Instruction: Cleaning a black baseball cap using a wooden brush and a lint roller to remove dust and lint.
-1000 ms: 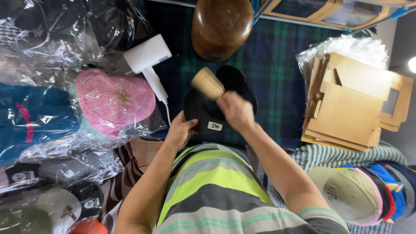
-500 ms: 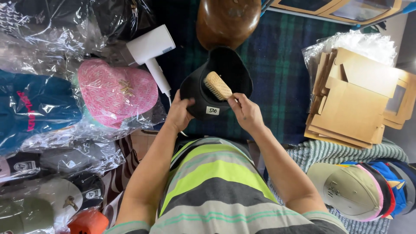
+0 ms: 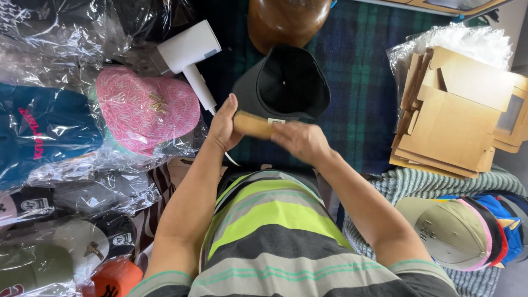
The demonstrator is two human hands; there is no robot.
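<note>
A black cap [image 3: 289, 82] lies upside down on the dark plaid cloth [image 3: 363, 82], its hollow facing up. My right hand [image 3: 300, 140] grips a small wooden brush [image 3: 253, 125] and holds it against the cap's near edge. My left hand [image 3: 223, 124] steadies the cap's left side, its fingers touching the brush end. A striped shirt fills the lower middle of the view.
A white hair dryer [image 3: 190, 55] lies left of the cap. A pink cap in plastic [image 3: 146, 107] and several more bagged caps sit at the left. A brown wooden head form [image 3: 286, 19] stands behind. Folded cardboard boxes [image 3: 459, 113] and stacked caps [image 3: 462, 231] are at the right.
My right hand has brought the brush down from above the cap's hollow to its near edge. The cap has tipped and shifted slightly, and my left hand stayed on its left side.
</note>
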